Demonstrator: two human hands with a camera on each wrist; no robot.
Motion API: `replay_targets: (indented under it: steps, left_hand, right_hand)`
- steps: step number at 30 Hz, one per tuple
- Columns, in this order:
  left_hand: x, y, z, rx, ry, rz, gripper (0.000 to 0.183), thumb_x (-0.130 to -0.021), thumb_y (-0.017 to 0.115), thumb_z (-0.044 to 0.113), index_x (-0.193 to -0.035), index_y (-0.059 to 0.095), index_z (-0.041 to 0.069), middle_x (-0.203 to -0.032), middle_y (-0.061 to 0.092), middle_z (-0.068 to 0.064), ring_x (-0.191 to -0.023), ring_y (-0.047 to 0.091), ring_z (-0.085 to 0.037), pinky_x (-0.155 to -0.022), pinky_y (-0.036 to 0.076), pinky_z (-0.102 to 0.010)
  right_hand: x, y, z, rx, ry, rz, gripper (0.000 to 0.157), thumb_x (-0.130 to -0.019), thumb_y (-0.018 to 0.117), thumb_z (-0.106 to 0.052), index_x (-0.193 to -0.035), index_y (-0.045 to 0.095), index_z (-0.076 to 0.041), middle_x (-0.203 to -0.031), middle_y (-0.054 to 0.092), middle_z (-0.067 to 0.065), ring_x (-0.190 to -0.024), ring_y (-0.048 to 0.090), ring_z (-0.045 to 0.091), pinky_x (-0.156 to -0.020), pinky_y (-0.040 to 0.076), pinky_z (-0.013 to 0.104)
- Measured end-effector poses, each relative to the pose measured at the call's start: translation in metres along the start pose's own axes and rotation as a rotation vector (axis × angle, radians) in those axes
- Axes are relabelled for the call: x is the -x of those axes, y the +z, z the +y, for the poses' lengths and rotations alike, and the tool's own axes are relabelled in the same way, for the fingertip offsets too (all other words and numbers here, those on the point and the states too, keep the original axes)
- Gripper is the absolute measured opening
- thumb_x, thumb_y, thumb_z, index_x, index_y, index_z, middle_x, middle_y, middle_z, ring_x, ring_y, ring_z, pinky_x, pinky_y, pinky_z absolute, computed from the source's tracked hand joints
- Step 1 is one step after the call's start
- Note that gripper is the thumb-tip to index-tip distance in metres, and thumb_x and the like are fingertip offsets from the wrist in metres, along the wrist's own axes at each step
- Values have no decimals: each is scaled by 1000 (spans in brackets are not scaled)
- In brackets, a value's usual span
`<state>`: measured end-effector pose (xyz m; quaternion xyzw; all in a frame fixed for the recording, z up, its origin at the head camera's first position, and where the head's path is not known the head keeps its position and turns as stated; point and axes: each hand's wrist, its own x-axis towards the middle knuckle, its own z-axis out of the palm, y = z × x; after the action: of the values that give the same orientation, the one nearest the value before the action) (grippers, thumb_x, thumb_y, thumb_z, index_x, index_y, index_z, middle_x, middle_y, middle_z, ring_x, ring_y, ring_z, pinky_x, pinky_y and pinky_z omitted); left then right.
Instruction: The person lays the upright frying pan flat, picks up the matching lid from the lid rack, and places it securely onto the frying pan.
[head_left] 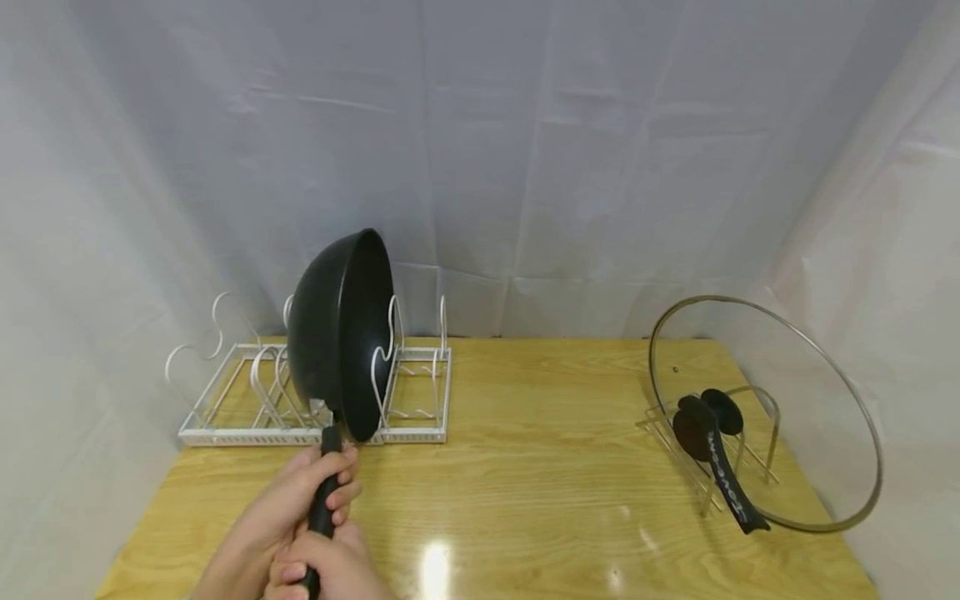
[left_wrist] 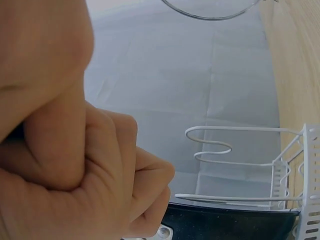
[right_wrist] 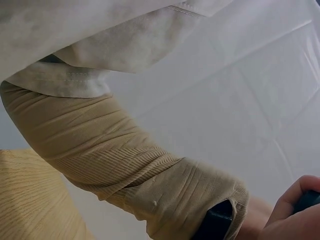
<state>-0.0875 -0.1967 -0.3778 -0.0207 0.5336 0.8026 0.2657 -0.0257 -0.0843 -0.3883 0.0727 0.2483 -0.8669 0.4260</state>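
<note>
A black wok (head_left: 318, 325) stands on its edge among the wire dividers of a white pan rack (head_left: 277, 437). Its hollow side faces right, and its black handle (head_left: 322, 515) points toward me. My left hand (head_left: 288, 493) grips the handle's upper part, close to the pan. Below it, my right hand (head_left: 330, 564) wraps round the handle's end. The left wrist view shows curled fingers (left_wrist: 110, 175) above the dark wok rim (left_wrist: 230, 222). Only part of the right hand (right_wrist: 295, 220) appears in the right wrist view, at the lower right corner.
On the right, a glass lid with a metal rim (head_left: 832, 526) and black handle (head_left: 727, 483) leans in a small wire stand (head_left: 774, 417). Everything stands on a wooden table (head_left: 525, 467). Pale sheets (head_left: 487, 167) hang behind and at both sides.
</note>
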Motion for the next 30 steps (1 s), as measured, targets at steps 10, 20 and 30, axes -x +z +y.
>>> replay_targets:
  steps: [10, 20, 30]
  left_hand:
    - [-1, 5, 2, -22, -10, 40, 14, -99, 45, 19, -98, 34, 11, -62, 41, 6, -52, 41, -5, -50, 40, -20]
    - [2, 9, 5, -47, -54, 105, 19, -98, 47, 23, -99, 31, 12, -63, 40, 4, -52, 40, -8, -52, 40, -22]
    - [6, 14, 8, -93, -54, 104, 23, -98, 47, 27, -99, 31, 11, -64, 40, 4, -54, 40, -8, -53, 40, -21]
  right_hand:
    - [4, -4, -3, 19, 43, -20, 19, -81, 56, -15, -71, 43, -24, -62, 36, -14, -52, 29, -2, -51, 18, 10]
    - [7, -2, -3, 72, -5, -9, 31, -81, 60, -19, -61, 37, -23, -56, 30, -13, -47, 24, 0, -48, 14, 13]
    - [2, -1, -4, 248, -161, 78, 22, -74, 53, -5, -62, 40, -18, -59, 38, -9, -50, 31, 2, -49, 24, 13]
